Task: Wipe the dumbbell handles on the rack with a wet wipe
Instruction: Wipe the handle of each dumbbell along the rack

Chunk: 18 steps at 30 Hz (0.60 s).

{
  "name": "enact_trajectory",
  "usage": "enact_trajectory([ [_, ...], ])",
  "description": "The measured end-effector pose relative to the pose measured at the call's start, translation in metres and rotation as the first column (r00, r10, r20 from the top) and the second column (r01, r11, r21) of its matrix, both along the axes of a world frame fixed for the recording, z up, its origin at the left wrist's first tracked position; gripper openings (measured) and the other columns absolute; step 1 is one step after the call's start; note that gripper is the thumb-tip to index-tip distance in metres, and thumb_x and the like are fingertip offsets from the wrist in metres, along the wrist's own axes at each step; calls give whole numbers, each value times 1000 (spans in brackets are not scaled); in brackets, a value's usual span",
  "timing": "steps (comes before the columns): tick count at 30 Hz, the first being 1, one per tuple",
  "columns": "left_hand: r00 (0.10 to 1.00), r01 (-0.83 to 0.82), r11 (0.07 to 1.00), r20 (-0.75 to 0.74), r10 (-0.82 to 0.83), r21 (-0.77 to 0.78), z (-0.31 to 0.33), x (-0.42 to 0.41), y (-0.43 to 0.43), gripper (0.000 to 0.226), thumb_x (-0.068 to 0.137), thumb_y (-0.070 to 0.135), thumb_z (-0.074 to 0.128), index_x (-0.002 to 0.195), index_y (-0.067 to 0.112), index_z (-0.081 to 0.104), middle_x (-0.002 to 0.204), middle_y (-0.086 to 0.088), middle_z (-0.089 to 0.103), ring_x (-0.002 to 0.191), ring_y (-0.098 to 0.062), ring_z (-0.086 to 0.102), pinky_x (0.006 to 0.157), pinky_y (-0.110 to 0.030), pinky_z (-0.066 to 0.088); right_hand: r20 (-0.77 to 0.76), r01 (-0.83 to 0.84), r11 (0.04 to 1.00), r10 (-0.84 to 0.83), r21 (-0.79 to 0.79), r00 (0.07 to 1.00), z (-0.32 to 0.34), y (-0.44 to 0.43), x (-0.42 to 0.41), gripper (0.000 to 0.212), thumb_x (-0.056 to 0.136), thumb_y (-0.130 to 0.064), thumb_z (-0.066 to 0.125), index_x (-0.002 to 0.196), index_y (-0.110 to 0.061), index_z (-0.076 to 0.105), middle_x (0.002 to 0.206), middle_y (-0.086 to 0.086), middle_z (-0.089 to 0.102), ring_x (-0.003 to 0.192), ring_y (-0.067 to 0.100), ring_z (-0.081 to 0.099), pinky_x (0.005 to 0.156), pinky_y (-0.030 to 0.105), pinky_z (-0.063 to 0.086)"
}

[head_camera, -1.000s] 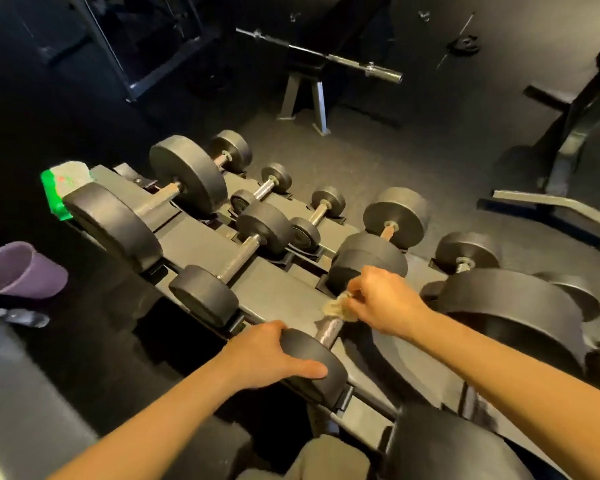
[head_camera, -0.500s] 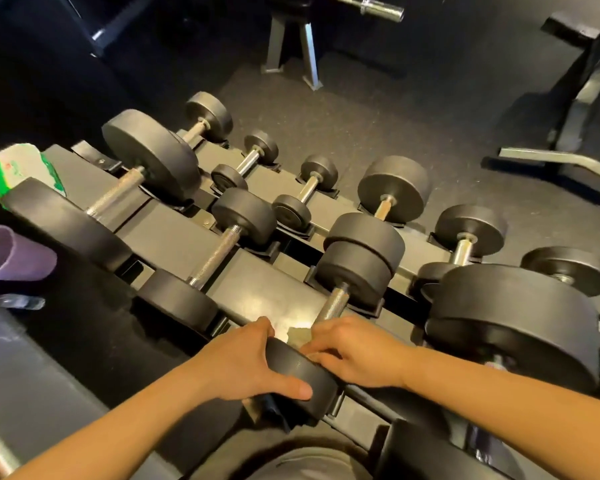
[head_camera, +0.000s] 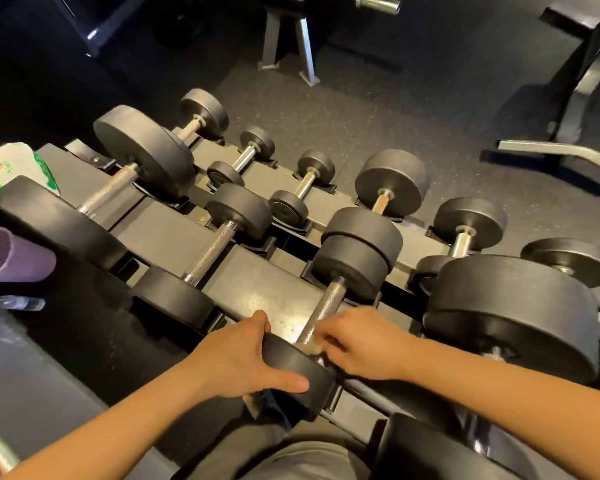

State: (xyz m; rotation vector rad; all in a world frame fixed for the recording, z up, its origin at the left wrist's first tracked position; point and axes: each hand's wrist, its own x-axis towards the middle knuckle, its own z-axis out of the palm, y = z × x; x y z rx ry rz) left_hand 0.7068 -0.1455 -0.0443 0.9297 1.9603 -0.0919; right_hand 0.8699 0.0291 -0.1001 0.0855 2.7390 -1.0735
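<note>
The right hand [head_camera: 364, 344] pinched a crumpled wet wipe [head_camera: 314, 347] against the near end of the knurled handle [head_camera: 323, 308], fingers curled closed on it, just where the bar met the near head [head_camera: 295, 372]. The left hand [head_camera: 243, 362] gripped that head, fingers over its top edge and thumb along its front face, bracing the dumbbell in its cradle on the rack [head_camera: 271, 282]. Beyond the pinch the bare steel ran away to the far head [head_camera: 357, 258]. The dumbbell looked heavy and rigid, unlikely to shift under rubbing, though a round head might roll, so the bracing hold seemed sensible. The knurling would likely drag at a thin, soft, damp wipe and could tear it; wrapping the wipe around the bar and sliding lengthwise seemed the better hold. Left of the bracing hand lay 2 more dumbbells, the neighbouring handle [head_camera: 210, 252] nearest
</note>
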Motion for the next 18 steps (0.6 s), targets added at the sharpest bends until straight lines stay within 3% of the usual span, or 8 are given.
enact_trajectory([
  [2,999,-32,999,19,31,19,0,1,-3,101,45,101,64,118,35,42,100,17,57,84,-5,57,69,-25,47,-116,268,960,-257,88,959,-6,11,4,10,95,-26,53,86,-23,59,76,-10,60,65,10,54,58,25,41],
  [4,998,-50,998,26,49,31,0,2,-5,100,44,101,64,116,35,43,102,17,59,87,-5,60,76,-29,53,-179,535,844,-525,15,832,-5,14,0,5,96,-23,59,92,-22,62,74,-13,57,62,5,48,55,15,31],
  [6,998,-48,998,30,47,36,0,1,-4,97,44,100,65,113,35,43,100,16,61,87,-5,61,78,-31,55,-136,586,810,-579,11,804,-6,5,-7,2,94,-24,62,93,-23,61,75,-15,54,63,2,45,56,10,26],
  [9,998,-45,998,40,44,32,-1,1,-3,92,45,98,68,108,35,44,98,16,63,85,-5,63,75,-29,54,24,477,874,-477,-99,879,-7,-8,-15,7,91,-23,64,86,-22,59,70,-16,51,63,-1,49,56,19,32],
  [11,998,-44,999,41,43,29,-3,0,-3,94,44,99,67,109,35,44,98,15,64,85,-5,63,75,-30,55,113,307,926,-288,-220,951,-3,-7,-18,6,90,-18,64,84,-17,65,68,-12,57,63,1,54,59,26,40],
  [14,999,-40,999,32,39,27,-5,-1,-3,101,39,102,64,112,35,44,99,16,63,87,-5,62,77,-32,55,176,124,921,-61,-369,982,3,-9,-19,8,90,-15,65,83,-14,70,71,-4,66,65,8,62,64,33,53],
  [16,998,-53,998,39,52,36,-5,-1,-4,101,38,102,65,111,36,44,99,16,64,87,-5,63,78,-32,55,57,101,972,-90,-214,994,5,-4,-25,10,91,-18,62,88,-15,70,77,-5,65,70,10,61,66,32,52],
  [18,997,-70,997,42,68,43,-5,0,-5,99,38,102,65,109,36,44,99,16,64,86,-5,63,79,-32,56,-147,98,977,-71,188,987,7,8,-38,7,88,-21,67,93,-17,70,89,-2,63,79,16,61,65,27,43],
])
